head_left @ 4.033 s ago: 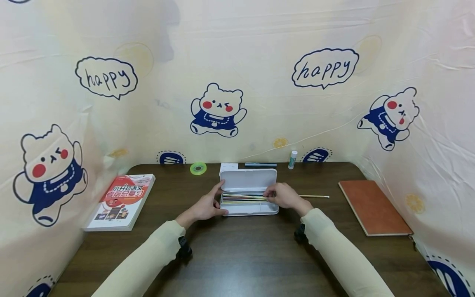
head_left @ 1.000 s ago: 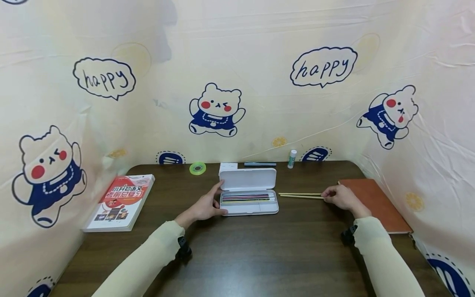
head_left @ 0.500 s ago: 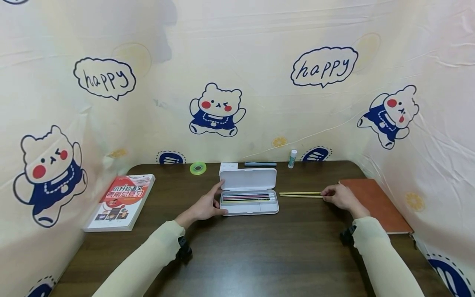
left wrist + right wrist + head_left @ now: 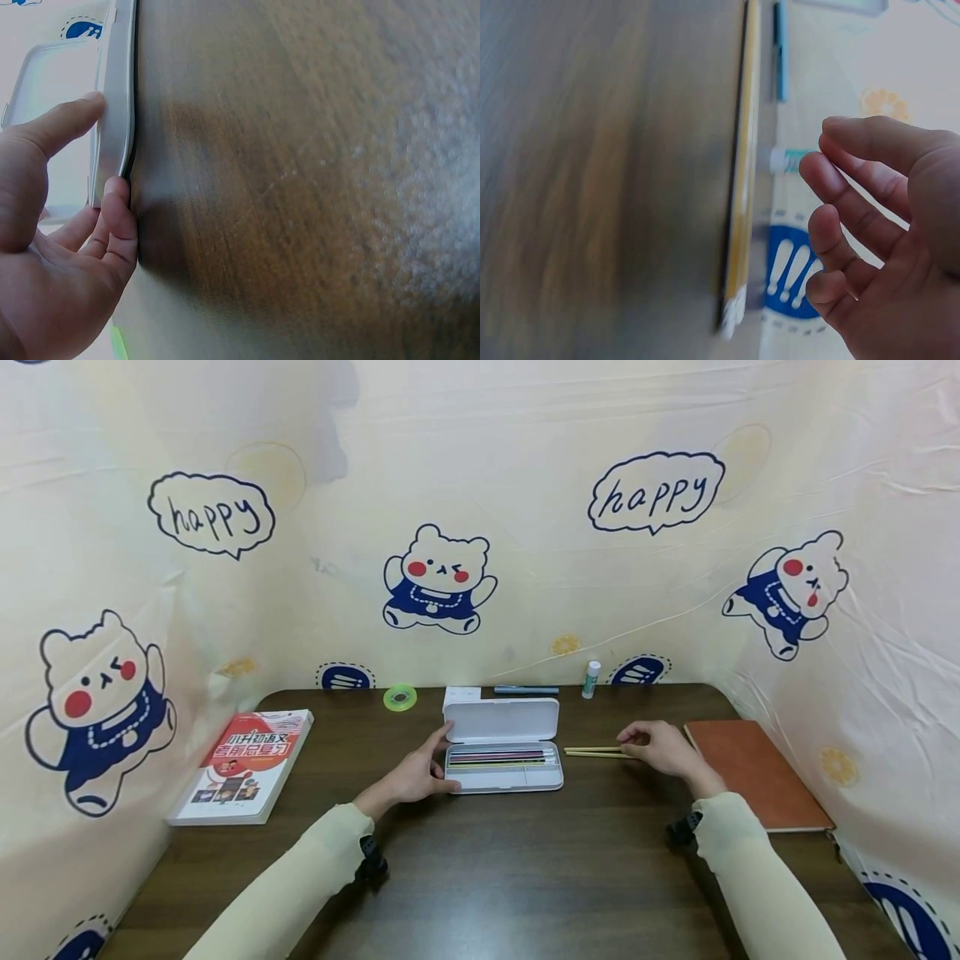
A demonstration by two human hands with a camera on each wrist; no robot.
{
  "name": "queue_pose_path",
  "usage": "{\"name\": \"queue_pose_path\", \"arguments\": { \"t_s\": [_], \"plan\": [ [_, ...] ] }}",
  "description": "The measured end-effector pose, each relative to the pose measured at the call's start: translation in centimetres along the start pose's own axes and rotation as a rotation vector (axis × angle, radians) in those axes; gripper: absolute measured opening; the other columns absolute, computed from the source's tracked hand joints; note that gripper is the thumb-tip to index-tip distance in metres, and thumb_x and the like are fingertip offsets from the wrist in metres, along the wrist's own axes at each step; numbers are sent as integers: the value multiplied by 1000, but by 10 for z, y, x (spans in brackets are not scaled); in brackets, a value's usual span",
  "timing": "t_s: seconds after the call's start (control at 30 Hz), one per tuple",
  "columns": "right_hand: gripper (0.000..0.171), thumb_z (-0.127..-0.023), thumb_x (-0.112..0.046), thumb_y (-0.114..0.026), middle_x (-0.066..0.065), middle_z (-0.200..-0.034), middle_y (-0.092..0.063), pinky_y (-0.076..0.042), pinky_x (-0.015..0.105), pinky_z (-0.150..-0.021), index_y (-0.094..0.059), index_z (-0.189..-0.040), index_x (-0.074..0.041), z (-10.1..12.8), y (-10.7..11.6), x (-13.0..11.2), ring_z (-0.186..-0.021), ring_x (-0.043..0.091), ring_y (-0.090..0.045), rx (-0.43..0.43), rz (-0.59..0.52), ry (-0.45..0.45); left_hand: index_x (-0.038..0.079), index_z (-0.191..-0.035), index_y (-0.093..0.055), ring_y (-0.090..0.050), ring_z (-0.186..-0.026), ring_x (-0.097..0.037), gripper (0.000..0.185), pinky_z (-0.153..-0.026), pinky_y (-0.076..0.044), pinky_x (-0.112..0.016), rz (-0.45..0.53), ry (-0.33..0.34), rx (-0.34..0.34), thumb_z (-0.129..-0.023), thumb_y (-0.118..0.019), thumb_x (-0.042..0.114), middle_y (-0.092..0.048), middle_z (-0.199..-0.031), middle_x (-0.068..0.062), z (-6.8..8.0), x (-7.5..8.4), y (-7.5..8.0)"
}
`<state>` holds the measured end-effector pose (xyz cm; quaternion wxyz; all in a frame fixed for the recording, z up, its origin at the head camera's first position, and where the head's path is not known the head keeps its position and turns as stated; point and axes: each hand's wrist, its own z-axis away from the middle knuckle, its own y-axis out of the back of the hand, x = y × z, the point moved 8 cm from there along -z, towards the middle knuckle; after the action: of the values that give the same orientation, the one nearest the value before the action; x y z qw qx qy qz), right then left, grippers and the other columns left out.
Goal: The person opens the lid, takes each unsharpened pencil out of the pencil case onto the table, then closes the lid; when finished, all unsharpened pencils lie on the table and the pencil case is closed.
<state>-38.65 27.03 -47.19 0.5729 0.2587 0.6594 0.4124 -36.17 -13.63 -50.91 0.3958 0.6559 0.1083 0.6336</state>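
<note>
A white pencil case (image 4: pixel 495 782) lies with its lid raised at the middle of the table, several coloured pencils (image 4: pixel 495 760) in its tray. My left hand (image 4: pixel 408 779) holds the case at its left end; in the left wrist view the thumb crosses the edge and fingers curl at the corner. Right of the case, two yellow pencils (image 4: pixel 596 755) lie side by side on the wood. Over their right ends is my right hand (image 4: pixel 660 749). The right wrist view shows its fingers loosely bent, nothing between them, apart from the yellow pencils (image 4: pixel 742 180).
Behind the case are a white paper piece (image 4: pixel 461 694), a blue pen-like stick (image 4: pixel 527 690) and a glue stick (image 4: pixel 591 680). Green tape (image 4: pixel 400 697) lies back left. A red-and-white book (image 4: pixel 243 768) is at left, a brown notebook (image 4: pixel 757 777) at right.
The right hand carried yellow pencils out of the case to the right and laid them on the table. It has since let go and shifted slightly left. The left hand stays put.
</note>
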Motion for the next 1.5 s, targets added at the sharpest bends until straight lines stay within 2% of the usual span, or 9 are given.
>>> {"name": "queue_pose_path", "arguments": {
  "t_s": [0.47,0.8,0.97,1.17,1.5],
  "plan": [
    [18,-93,-18,-70,2,-93,-70,-47,31,-74,-73,-107,-8,-16,-25,-67,-82,17,-57,-52,-42,145,29,-161,-7,-58,-78,-13,110,-69,-49,-27,-7,6,15,-82,-84,22,-48,-148,-15,1,0,1],
    [14,-92,-17,-71,0,-92,-70,-47,30,-71,-74,-104,-11,-25,-55,-97,-79,15,-56,-101,-35,196,28,-161,-8,-57,-77,-14,110,-68,-48,-27,16,6,8,-81,-84,23,-47,-149,-15,2,1,0],
    [11,-92,-16,-71,0,-93,-71,-50,31,-74,-75,-102,-13,-30,-69,-105,-80,14,-57,-119,-7,192,29,-161,-8,-57,-77,-14,110,-67,-48,-26,11,9,9,-82,-84,23,-47,-150,-15,2,-1,0],
    [12,-91,-14,-72,-2,-95,-73,-53,38,-84,-76,-101,-16,-34,-83,-110,-85,12,-60,-139,26,187,29,-161,-9,-57,-77,-14,109,-68,-48,-25,4,19,8,-82,-84,23,-47,-150,-15,1,-1,-1],
    [13,-90,-13,-72,-1,-97,-75,-54,40,-88,-77,-101,-14,-39,-91,-115,-89,13,-65,-128,87,201,29,-161,-10,-57,-78,-14,109,-67,-48,-26,3,18,18,-82,-84,22,-48,-148,-14,1,-1,-1]
  ]
}}
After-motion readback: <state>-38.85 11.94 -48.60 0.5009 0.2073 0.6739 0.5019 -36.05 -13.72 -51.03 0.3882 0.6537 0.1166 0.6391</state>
